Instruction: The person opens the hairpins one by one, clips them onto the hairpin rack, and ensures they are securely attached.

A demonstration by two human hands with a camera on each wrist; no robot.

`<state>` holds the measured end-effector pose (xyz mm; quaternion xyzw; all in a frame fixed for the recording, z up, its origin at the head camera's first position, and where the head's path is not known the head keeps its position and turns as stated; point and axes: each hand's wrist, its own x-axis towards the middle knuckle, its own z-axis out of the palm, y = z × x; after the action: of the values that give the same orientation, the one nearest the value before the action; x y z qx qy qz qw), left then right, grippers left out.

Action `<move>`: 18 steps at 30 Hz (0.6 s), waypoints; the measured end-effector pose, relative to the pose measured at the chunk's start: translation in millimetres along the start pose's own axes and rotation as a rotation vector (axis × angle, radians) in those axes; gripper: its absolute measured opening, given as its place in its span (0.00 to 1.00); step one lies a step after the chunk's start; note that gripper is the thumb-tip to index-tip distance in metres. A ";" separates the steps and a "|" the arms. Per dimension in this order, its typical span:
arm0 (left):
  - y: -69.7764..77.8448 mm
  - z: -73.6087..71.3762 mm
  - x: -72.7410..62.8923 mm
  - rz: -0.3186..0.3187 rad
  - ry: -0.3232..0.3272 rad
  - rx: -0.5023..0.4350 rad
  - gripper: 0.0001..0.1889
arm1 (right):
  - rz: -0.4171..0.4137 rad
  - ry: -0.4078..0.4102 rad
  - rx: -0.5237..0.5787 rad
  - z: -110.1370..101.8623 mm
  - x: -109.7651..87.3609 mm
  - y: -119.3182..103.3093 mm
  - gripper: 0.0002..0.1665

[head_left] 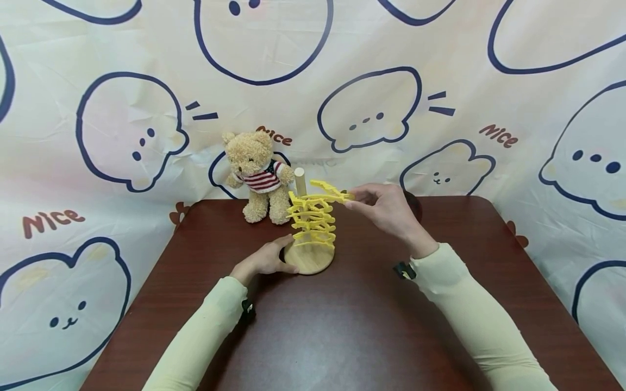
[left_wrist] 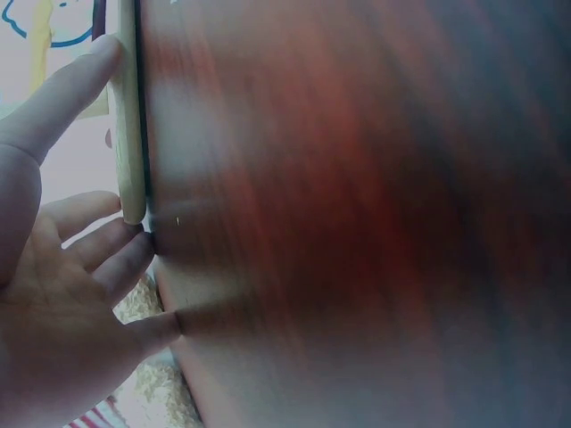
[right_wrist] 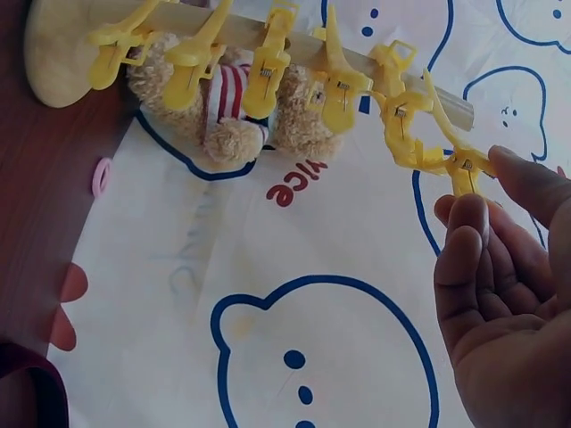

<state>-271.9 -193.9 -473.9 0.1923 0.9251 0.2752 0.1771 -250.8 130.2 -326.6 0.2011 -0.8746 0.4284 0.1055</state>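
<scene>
Item: wooden stand, comprising a round base and an upright dowel, set on the dark brown counter toward its far edge. A stack of yellow plastic clothespins is clipped along the dowel, one above another; in the right wrist view six are counted on the dowel.

Top clothespin: held at the dowel's upper end, pinched at its tail between thumb and fingertips of the right hand; whether its front end grips the dowel cannot be told. In the right wrist view this clothespin is seen between thumb and fingers.

Left hand: laid against the near-left rim of the base, fingers straight and spread, nothing gripped. In the left wrist view the fingers are pressed to the base edge.

Also present: a teddy bear in a striped shirt, seated just behind the stand; a cartoon-printed cloth backdrop.
</scene>
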 end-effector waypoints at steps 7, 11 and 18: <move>-1.1 0.7 0.9 0.001 0.005 -0.005 0.51 | -0.022 -0.017 0.016 7.7 6.4 -5.8 0.16; -1.7 1.2 1.3 0.011 0.009 -0.002 0.51 | -0.037 -0.022 0.023 11.6 11.3 -9.4 0.14; -2.0 1.3 1.2 0.020 0.013 0.002 0.51 | -0.038 -0.022 0.025 17.6 19.7 -15.6 0.12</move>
<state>-272.8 -194.3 -476.4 0.1999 0.9246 0.2773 0.1682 -261.8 102.5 -319.2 0.2237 -0.8664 0.4348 0.1015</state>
